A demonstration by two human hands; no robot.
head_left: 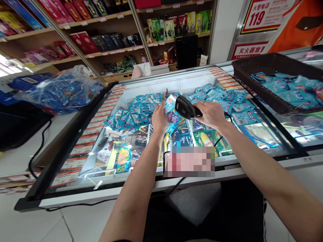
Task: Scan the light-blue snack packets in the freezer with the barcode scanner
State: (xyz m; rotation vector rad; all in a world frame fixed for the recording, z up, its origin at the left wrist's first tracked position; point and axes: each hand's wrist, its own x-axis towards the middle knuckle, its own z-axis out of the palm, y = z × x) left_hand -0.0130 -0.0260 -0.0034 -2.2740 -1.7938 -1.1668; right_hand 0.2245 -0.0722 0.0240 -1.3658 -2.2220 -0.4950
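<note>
Scanner point(185, 108), black and chunky, is sitting in the grasp of the right hand point(211, 115), fingers wrapping round its handle, and its broad head is pointing left across the middle of the glass-topped chest point(148, 189)! Over on the left, the left hand point(159, 118) is pinching a blue-and-white packet point(171, 102) by its near left side, and that packet is lying just left of the scanner's head; whether the two are touching, I cannot tell. Blue packets are spreading out all around: one loose heap point(135, 116) is lying to the left of the left hand, another heap point(222, 95) is stretching out beyond the right hand. Beneath the glass, colourful bags point(123, 158) are showing among white wire dividers, and price labels point(83, 148) are running along the left side. At the near edge, a flat object point(189, 162) is resting, its face blurred out. Far right, a dark basket point(264, 97) is holding more blue packets, while on the far left a clear plastic bag point(73, 88) is bulging with blue goods. Beyond the chest, stocked shelves point(113, 52) are standing behind it all.
</note>
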